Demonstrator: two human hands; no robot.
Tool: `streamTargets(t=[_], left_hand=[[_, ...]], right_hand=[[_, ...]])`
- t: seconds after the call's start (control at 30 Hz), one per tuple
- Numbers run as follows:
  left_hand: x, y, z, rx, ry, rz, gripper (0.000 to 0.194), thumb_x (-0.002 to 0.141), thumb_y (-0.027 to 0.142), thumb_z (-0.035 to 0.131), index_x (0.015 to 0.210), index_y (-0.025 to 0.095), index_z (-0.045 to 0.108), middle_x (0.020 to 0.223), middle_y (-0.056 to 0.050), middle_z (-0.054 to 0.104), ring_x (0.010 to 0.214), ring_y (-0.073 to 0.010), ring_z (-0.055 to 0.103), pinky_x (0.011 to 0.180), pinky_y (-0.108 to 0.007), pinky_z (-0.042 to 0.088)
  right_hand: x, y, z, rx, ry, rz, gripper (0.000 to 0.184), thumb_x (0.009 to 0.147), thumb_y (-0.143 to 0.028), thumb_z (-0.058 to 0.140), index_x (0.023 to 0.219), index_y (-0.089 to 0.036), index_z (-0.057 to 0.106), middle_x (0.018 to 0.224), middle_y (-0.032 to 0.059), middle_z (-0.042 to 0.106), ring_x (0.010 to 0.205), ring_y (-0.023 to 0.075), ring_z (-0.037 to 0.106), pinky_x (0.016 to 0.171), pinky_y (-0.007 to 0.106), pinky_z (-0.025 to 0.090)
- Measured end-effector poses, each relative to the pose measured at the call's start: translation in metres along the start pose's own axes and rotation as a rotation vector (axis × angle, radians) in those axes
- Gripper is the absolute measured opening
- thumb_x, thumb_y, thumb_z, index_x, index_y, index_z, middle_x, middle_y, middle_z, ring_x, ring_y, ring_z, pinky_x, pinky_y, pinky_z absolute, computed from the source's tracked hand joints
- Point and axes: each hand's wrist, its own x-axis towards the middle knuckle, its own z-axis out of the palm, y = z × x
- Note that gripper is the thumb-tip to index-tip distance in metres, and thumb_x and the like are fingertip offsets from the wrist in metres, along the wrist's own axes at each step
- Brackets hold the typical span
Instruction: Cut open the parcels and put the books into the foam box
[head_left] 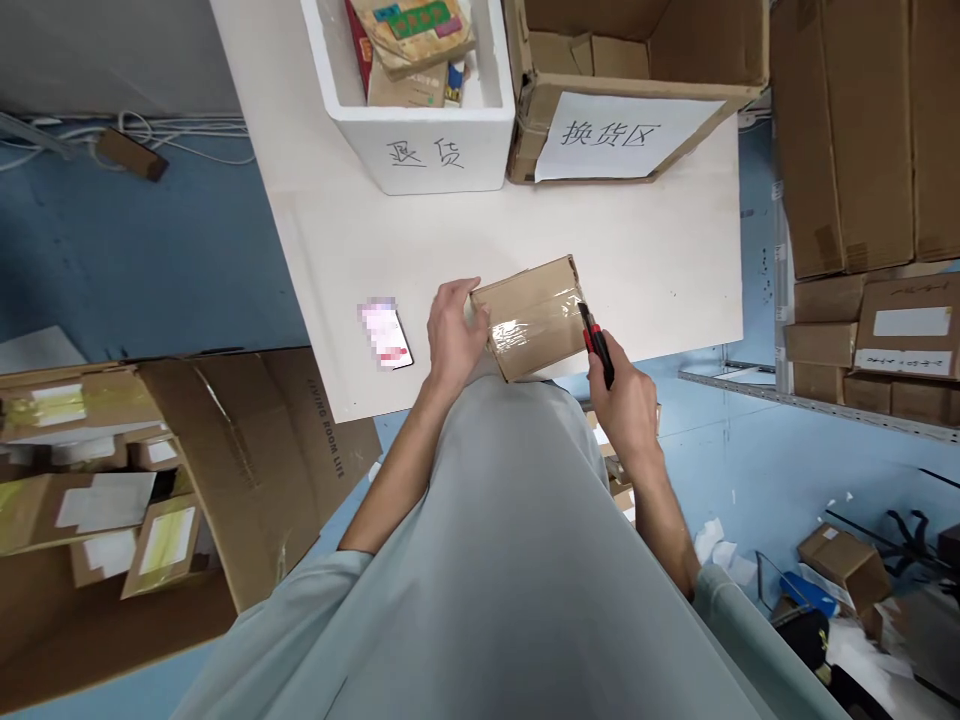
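Observation:
A small taped cardboard box [534, 312] lies tilted on the white table [330, 240], close to its front edge. My left hand [455, 335] grips the box's left end, thumb on top and fingers along the far side. Clear tape shines across the top of the box. In my right hand [626, 400] is a red and black box cutter [598, 345], the fingers wrapped round its handle. The cutter's tip is at the right end of the box; whether the blade touches the tape I cannot tell.
A phone [390, 335] lies left of the box. Behind stand a white foam box [435, 160] with books and an open carton [637, 135] bearing a paper sign. A large carton of parcels [255, 450] is at lower left. Shelved cartons [862, 130] stand at right.

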Motion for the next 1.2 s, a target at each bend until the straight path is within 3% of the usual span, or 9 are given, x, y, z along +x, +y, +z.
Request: streamTargets(t=[0.07,0.2,0.27,0.37,0.6,0.93,1.2], left_hand=[[-0.002,0.021,0.013,0.084,-0.001,0.09,0.042,0.111,0.036,0.065,0.153,0.033,0.068,0.163,-0.011,0.065,0.16,-0.0376,0.053,0.134,-0.065,0.046],[-0.005,0.058,0.059,0.133,-0.236,0.279,0.042,0.118,0.043,0.05,0.156,0.033,0.066,0.169,-0.009,0.062,0.172,-0.0369,0.04,0.141,-0.071,0.032],[-0.005,0.067,0.08,0.131,-0.295,0.289,0.044,0.119,0.042,0.045,0.156,0.03,0.066,0.172,-0.01,0.061,0.174,-0.036,0.038,0.144,-0.07,0.027],[-0.006,0.069,0.099,0.132,-0.286,0.241,0.048,0.119,0.042,0.042,0.161,0.029,0.063,0.176,-0.011,0.057,0.176,-0.0359,0.034,0.146,-0.07,0.021],[-0.01,0.064,0.101,0.104,-0.27,0.201,0.05,0.118,0.048,0.048,0.163,0.031,0.062,0.176,-0.009,0.057,0.177,-0.0361,0.03,0.146,-0.072,0.016],[-0.011,0.059,0.106,0.017,-0.267,0.223,0.049,0.117,0.047,0.054,0.163,0.032,0.062,0.178,-0.01,0.054,0.177,-0.0384,0.029,0.146,-0.073,0.014],[-0.014,0.053,0.111,-0.005,-0.261,0.23,0.051,0.119,0.05,0.044,0.163,0.03,0.06,0.18,-0.009,0.051,0.178,-0.0353,0.025,0.147,-0.071,0.012]], right_hand=[[0.014,0.018,-0.001,0.05,0.01,-0.014,0.054,0.118,-0.04,0.034,0.164,-0.024,0.058,0.115,0.0112,0.087,0.093,0.0301,0.08,0.079,0.034,0.053],[0.037,0.042,-0.002,0.132,-0.015,-0.023,0.052,0.117,-0.038,0.034,0.162,-0.023,0.056,0.127,0.0137,0.084,0.108,0.0316,0.08,0.088,0.037,0.057],[0.047,0.05,-0.003,0.165,-0.06,-0.017,0.051,0.117,-0.038,0.036,0.16,-0.02,0.056,0.126,0.015,0.084,0.11,0.0319,0.08,0.09,0.038,0.058],[0.06,0.055,-0.006,0.162,-0.12,-0.063,0.05,0.115,-0.034,0.039,0.159,-0.018,0.057,0.121,0.0149,0.085,0.106,0.032,0.08,0.089,0.039,0.058],[0.079,0.049,-0.005,-0.052,-0.189,-0.217,0.055,0.116,-0.027,0.032,0.164,-0.019,0.057,0.119,0.0132,0.083,0.097,0.0283,0.076,0.083,0.034,0.05],[0.074,0.024,-0.005,-0.268,-0.187,-0.115,0.058,0.119,-0.026,0.032,0.176,-0.023,0.046,0.127,0.0158,0.08,0.107,0.0294,0.077,0.09,0.036,0.054],[0.07,-0.001,-0.004,-0.397,-0.207,-0.027,0.057,0.12,-0.022,0.03,0.174,-0.02,0.045,0.124,0.0201,0.081,0.114,0.0318,0.08,0.093,0.039,0.057]])
